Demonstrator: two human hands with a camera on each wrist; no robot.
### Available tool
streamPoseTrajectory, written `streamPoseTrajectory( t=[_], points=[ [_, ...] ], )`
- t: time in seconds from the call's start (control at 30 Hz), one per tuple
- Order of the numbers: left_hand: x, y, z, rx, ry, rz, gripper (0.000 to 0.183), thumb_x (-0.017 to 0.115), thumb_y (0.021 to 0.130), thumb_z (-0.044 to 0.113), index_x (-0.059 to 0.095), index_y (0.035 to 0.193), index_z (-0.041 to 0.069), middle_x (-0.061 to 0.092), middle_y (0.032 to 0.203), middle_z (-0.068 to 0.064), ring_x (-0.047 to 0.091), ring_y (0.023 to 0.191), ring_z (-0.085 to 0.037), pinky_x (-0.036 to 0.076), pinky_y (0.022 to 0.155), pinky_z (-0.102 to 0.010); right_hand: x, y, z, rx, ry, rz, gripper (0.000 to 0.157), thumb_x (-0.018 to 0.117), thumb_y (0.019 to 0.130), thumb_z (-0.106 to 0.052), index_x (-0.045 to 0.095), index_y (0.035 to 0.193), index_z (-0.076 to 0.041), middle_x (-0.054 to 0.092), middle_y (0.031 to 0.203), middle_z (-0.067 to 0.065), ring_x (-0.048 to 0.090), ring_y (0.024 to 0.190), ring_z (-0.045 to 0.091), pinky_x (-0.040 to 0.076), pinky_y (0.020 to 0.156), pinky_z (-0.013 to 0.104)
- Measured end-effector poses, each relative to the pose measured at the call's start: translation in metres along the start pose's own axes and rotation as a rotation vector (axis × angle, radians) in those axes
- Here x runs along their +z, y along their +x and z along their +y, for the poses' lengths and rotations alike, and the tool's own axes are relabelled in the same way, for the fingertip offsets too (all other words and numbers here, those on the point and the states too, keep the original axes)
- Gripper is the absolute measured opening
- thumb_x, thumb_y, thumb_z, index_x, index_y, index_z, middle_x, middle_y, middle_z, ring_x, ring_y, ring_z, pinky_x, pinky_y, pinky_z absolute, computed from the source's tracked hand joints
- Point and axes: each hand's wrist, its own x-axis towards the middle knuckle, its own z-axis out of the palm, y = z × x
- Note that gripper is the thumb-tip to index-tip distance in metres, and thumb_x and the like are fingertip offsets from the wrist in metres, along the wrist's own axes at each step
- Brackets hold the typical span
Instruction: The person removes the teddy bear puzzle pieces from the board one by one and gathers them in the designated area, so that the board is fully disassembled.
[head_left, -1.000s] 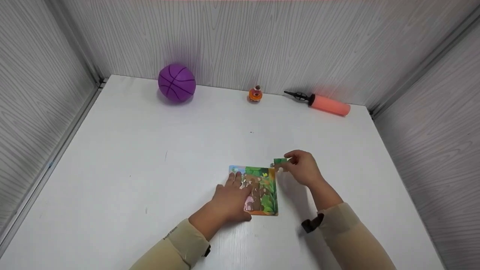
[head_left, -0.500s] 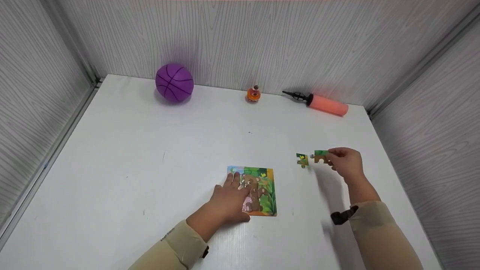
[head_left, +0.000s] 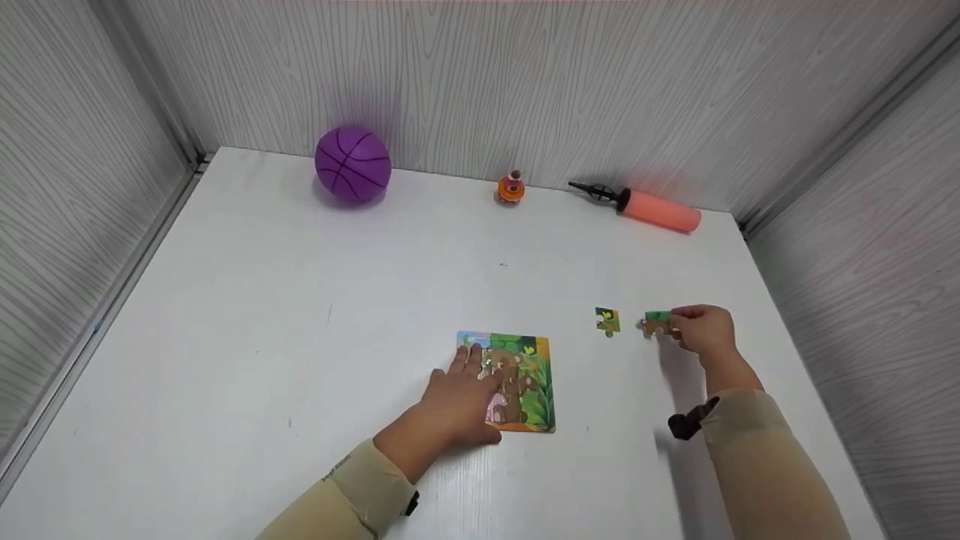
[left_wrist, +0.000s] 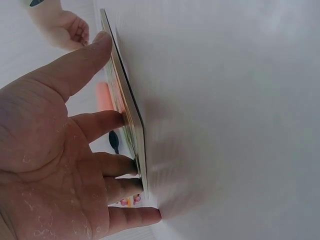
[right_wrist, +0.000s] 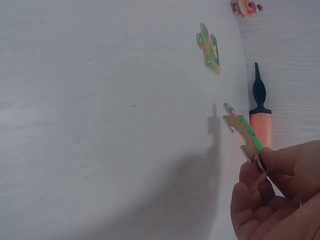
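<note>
A square jigsaw puzzle board (head_left: 536,390) with a bear picture lies on the white table, and my left hand (head_left: 461,401) rests on its left side with fingers spread, covering part of the picture. In the left wrist view the fingertips touch the board's face and one finger reaches past its edge. Off to the right, my right hand (head_left: 707,330) pinches a green and brown puzzle piece (right_wrist: 245,135) between thumb and fingers, above the table. Another puzzle piece (head_left: 607,320), green with a yellow patch, lies on the table between the board and that hand.
Along the back wall sit a purple ball (head_left: 352,163), a small orange toy figure (head_left: 511,187) and a coral hand pump (head_left: 660,211) with a black nozzle. Grey wood-grain panels (head_left: 480,82) enclose the table (head_left: 360,285) at the back and sides.
My right hand has moved right, away from the board, carrying the puzzle piece. A second piece now lies apart on the table. My left hand has stayed on the board.
</note>
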Motion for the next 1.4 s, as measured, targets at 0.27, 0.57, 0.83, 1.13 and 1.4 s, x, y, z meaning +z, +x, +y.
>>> streamPoseTrajectory(
  t=[0.27,0.57,0.83,1.13,1.4],
  points=[
    [-0.002,0.000,0.002,0.008,0.011,-0.003,0.096,0.088,0.084,0.045,0.042,0.165,0.020,0.018,0.173,-0.026,0.012,0.160,-0.045,0.032,0.116,-0.069,0.000,0.005,0.001,0.018,-0.045,-0.007,0.039,0.061,0.106,-0.013,0.062,0.137,0.009,0.067,0.122,0.020,0.067,0.087,0.012,0.059,0.078,0.028],
    [-0.004,-0.001,0.004,0.023,0.045,-0.002,0.098,0.087,0.084,0.046,0.040,0.165,0.020,0.021,0.172,-0.026,0.016,0.159,-0.046,0.035,0.115,-0.068,-0.002,0.004,0.001,0.006,-0.140,-0.019,0.044,0.063,0.104,-0.018,0.060,0.137,0.011,0.072,0.116,0.021,0.066,0.085,0.014,0.057,0.071,0.026],
    [-0.003,-0.003,0.002,0.018,0.033,-0.003,0.095,0.087,0.085,0.047,0.043,0.164,0.017,0.020,0.172,-0.026,0.015,0.160,-0.044,0.035,0.114,-0.068,0.002,-0.008,-0.003,-0.081,-0.385,-0.041,0.060,0.062,0.103,-0.034,0.056,0.142,0.011,0.056,0.141,0.034,0.059,0.122,0.043,0.054,0.096,0.050],
    [-0.003,-0.002,0.001,0.007,0.040,-0.006,0.097,0.087,0.085,0.048,0.041,0.165,0.020,0.018,0.172,-0.027,0.014,0.160,-0.045,0.035,0.114,-0.069,0.018,-0.021,0.002,-0.315,-0.576,-0.101,0.040,0.062,0.104,-0.026,0.073,0.128,0.004,0.068,0.128,0.028,0.064,0.110,0.038,0.053,0.090,0.053],
    [-0.001,0.000,0.000,0.013,0.047,0.000,0.097,0.087,0.084,0.048,0.041,0.165,0.020,0.020,0.172,-0.027,0.015,0.159,-0.046,0.036,0.114,-0.069,0.024,-0.021,0.008,-0.376,-0.652,-0.134,0.046,0.065,0.102,-0.025,0.068,0.136,0.005,0.058,0.121,0.031,0.059,0.105,0.040,0.050,0.091,0.058]
  ],
)
